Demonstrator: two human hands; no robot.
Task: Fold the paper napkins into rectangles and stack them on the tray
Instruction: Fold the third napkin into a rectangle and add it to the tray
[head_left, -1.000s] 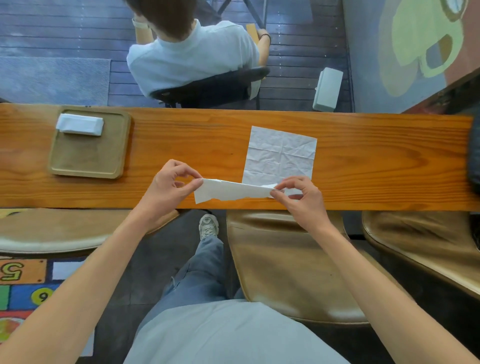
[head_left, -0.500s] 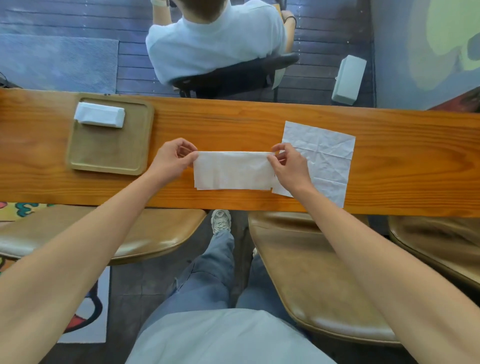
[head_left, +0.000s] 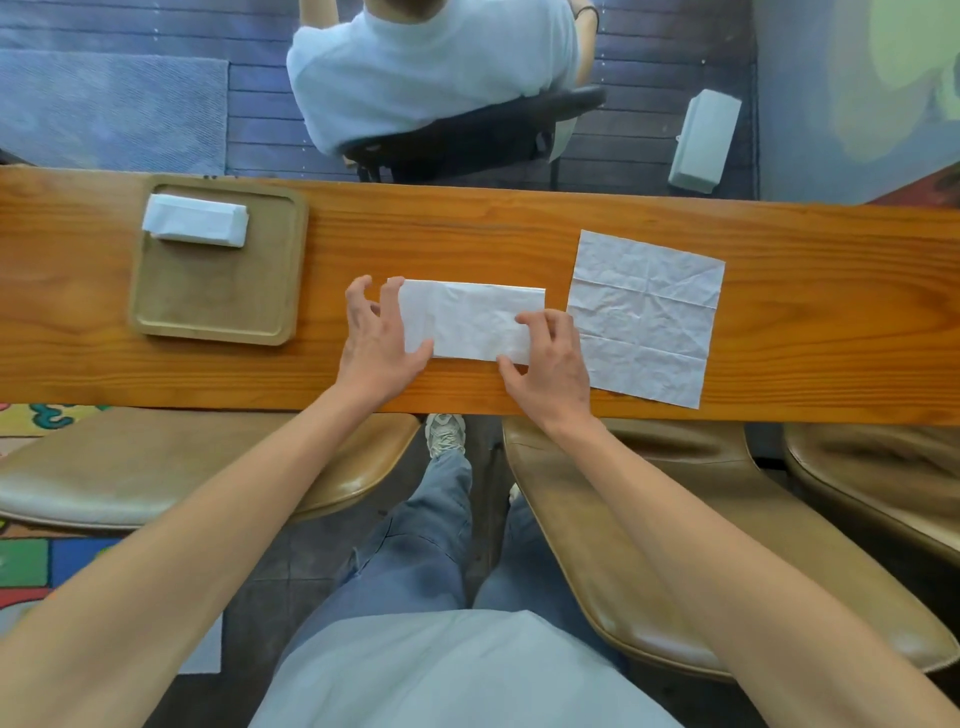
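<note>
In the head view, a half-folded napkin (head_left: 470, 321) is seen lying flat at the centre of the frame on the wooden table (head_left: 519, 228), a long white rectangle. Its left end is pressed down by the left hand (head_left: 382, 338), whose fingers are spread and only slightly bent, the thumb laid across the near left corner. Its right end is held down by the right hand (head_left: 550, 358), fingers relaxed on top and the thumb at the near edge (nothing is gripped by either hand; the paper is merely pressed). Just to the right, an unfolded napkin (head_left: 647, 317) is spread square on the table, creased, apart from the folded one. At the upper left, a wooden tray (head_left: 218, 312) is seen, with a folded stack of napkins (head_left: 195, 219) in its far left corner.
</note>
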